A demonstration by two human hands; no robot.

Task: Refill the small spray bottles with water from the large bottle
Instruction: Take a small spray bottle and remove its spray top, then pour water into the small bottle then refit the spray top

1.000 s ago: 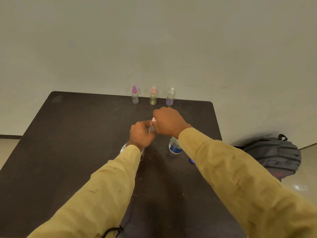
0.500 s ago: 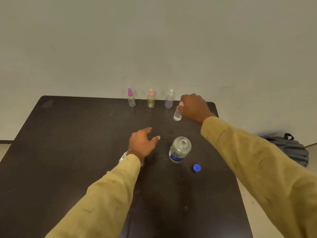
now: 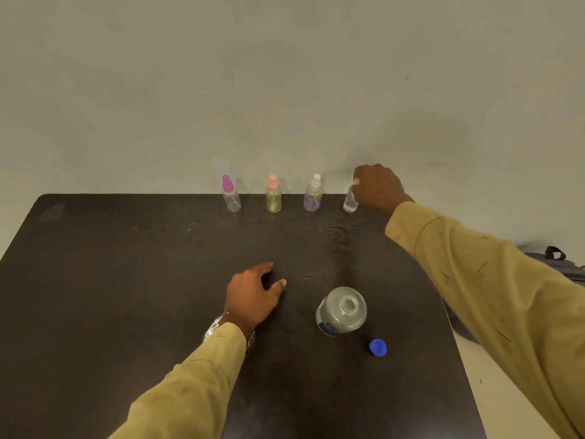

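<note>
1. Moved: right grip has carried the small clear pink-capped spray bottle to the dark surface's far edge, fingers curled round it.
2. Left grip lies slack and empty near the uncapped large clear plastic bottle.
3. Likely refilled; release pending.

Bottle farther back (right hand)

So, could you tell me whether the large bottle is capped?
Open: the large bottle shows a bare mouth, and the blue cap lies apart on the table.
</note>
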